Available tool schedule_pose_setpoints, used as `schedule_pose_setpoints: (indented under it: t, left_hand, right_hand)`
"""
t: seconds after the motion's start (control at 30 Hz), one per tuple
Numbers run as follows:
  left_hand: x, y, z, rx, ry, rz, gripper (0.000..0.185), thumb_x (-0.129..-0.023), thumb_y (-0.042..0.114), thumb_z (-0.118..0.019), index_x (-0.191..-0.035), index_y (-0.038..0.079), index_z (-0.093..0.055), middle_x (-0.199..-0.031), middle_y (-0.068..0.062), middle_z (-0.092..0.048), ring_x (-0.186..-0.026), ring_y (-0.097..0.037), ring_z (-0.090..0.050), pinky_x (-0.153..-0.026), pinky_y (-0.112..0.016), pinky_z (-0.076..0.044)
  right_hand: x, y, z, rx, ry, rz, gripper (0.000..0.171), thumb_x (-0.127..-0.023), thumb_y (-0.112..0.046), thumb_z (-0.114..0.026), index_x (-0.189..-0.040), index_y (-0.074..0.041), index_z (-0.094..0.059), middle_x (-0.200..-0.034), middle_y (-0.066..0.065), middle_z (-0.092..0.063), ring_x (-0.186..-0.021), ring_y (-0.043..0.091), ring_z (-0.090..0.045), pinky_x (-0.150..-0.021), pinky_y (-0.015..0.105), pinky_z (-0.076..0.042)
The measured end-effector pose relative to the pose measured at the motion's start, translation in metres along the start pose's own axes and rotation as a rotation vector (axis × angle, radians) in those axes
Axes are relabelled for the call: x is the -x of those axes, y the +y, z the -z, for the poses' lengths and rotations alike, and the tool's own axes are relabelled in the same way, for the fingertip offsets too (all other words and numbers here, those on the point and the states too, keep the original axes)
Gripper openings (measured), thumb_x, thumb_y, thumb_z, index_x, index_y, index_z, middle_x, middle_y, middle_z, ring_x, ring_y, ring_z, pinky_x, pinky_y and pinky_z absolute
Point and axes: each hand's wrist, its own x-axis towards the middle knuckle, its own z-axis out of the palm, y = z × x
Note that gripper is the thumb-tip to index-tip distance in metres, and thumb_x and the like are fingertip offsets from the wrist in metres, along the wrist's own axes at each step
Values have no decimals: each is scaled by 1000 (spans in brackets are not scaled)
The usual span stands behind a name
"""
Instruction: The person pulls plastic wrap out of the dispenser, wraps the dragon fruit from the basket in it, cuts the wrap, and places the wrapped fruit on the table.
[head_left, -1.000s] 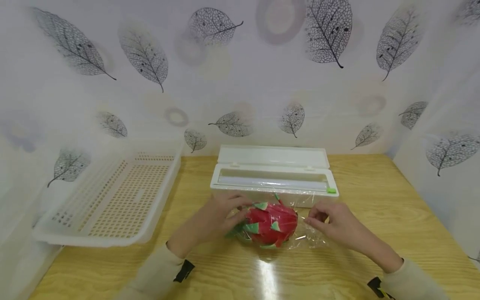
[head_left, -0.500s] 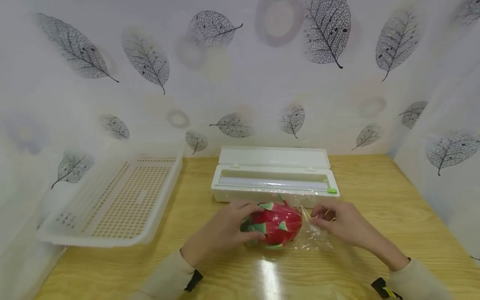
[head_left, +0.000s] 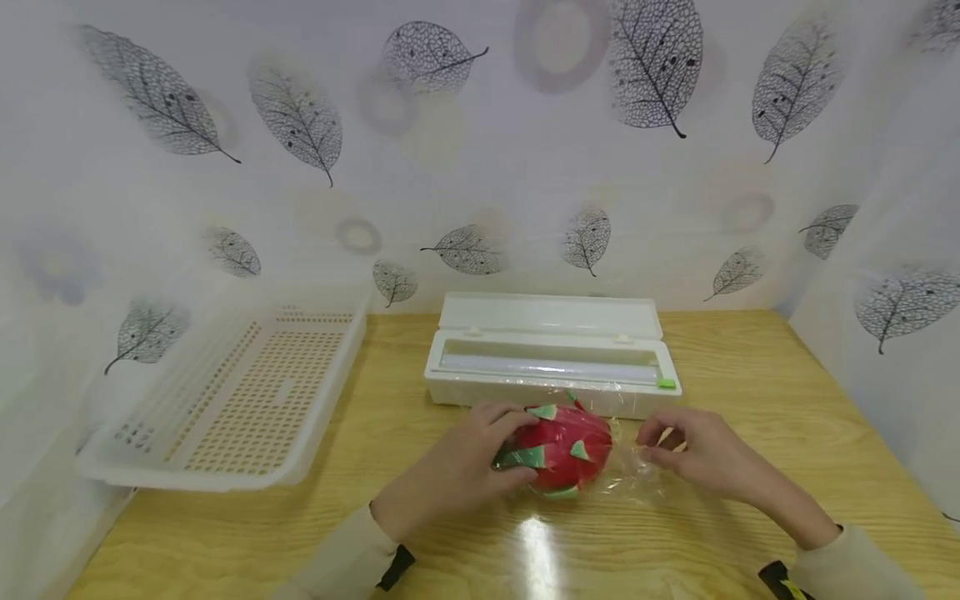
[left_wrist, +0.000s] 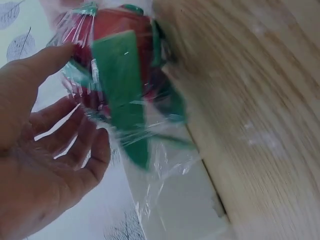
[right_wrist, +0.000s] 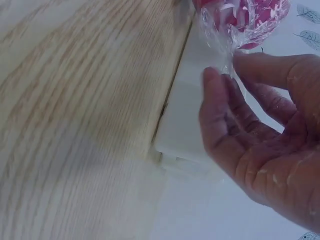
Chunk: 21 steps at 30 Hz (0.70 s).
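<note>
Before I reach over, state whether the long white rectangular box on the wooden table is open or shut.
The box is open: its flat white lid is tipped back, exposing the pale cylindrical roll inside.

The red dragon fruit [head_left: 566, 446], tipped with flat green scales, lies on its side on the wooden table [head_left: 450, 546], covered in shiny, crinkled clear plastic film [head_left: 626, 481]; past its right end, the film gathers into a narrow, wrinkled neck.

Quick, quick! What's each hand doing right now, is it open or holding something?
Left hand: holding the dragon fruit, thumb and fingers curled around it.
Right hand: closed, pinching the clear plastic wrap at the fruit's end.
</note>
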Motion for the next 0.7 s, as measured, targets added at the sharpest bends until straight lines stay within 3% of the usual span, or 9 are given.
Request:
schedule_pose_setpoints:
  t: [0.1, 0.17, 0.3, 0.37, 0.43, 0.47, 0.57, 0.7]
  left_hand:
    - [6, -8, 4, 22, -24, 11, 58, -90, 35, -79, -140, 14, -58, -138, 2, -59, -128, -12, -55, -107, -29, -51]
    - [11, -13, 7, 33, -27, 4, 59, -89, 34, -80, -140, 14, -58, -138, 2, -60, -128, -12, -56, -107, -29, -52]
    - [20, -22, 14, 44, -20, 44, 65, -85, 36, -83, -141, 14, -58, -139, 1, -60, -131, -16, -56, -109, -35, -51]
    - [23, -27, 16, 39, -47, 78, 70, -84, 37, -84, -143, 13, -55, -142, -1, -60, -133, -20, -56, -110, -40, -51]
    - [23, -31, 14, 19, -92, 94, 76, -82, 37, -86, -146, 12, -52, -143, -3, -60, -132, -22, -57, -110, -42, -51]
    - [22, -33, 12, 9, -120, 96, 80, -81, 37, -86, -148, 11, -51, -144, -4, -59, -132, -22, -57, -110, -43, -50]
    - [19, -37, 3, -6, -173, 100, 79, -80, 37, -87, -146, 11, -51, -136, -5, -65, -124, -21, -61, -106, -42, -53]
    - [15, -37, -5, -2, -163, 97, 68, -84, 42, -83, -140, 15, -55, -122, -1, -71, -112, -17, -65, -99, -39, -55]
  right_hand:
    - [3, -5, 1, 74, 63, 6, 11, -89, -12, -78, -92, -20, -71, -93, -8, -74, -83, 3, -69, -66, 22, -56]
    - [5, -10, 2, 151, 161, 63, 16, -86, -11, -80, -91, -23, -72, -92, -12, -74, -84, 2, -67, -65, 21, -55]
    - [6, -23, -1, 247, 306, 308, 32, -76, -11, -88, -100, -24, -72, -99, -13, -73, -88, 3, -65, -68, 24, -55]
    - [6, -30, -6, 299, 291, 400, 45, -73, -18, -91, -114, -21, -71, -110, -10, -71, -96, 8, -65, -75, 30, -58]
    - [4, -34, -12, 366, 246, 422, 65, -71, -29, -93, -129, -16, -66, -122, -6, -69, -109, 16, -64, -85, 39, -59]
    - [3, -36, -16, 396, 212, 402, 77, -70, -35, -93, -138, -16, -61, -127, -4, -67, -114, 20, -62, -91, 45, -58]
    - [-1, -39, -28, 494, 146, 330, 99, -69, -48, -92, -151, -14, -48, -136, 2, -64, -121, 27, -59, -95, 54, -54]
    - [-7, -40, -40, 563, 154, 305, 109, -66, -56, -90, -154, -12, -43, -133, 6, -65, -121, 29, -60, -92, 52, -54]
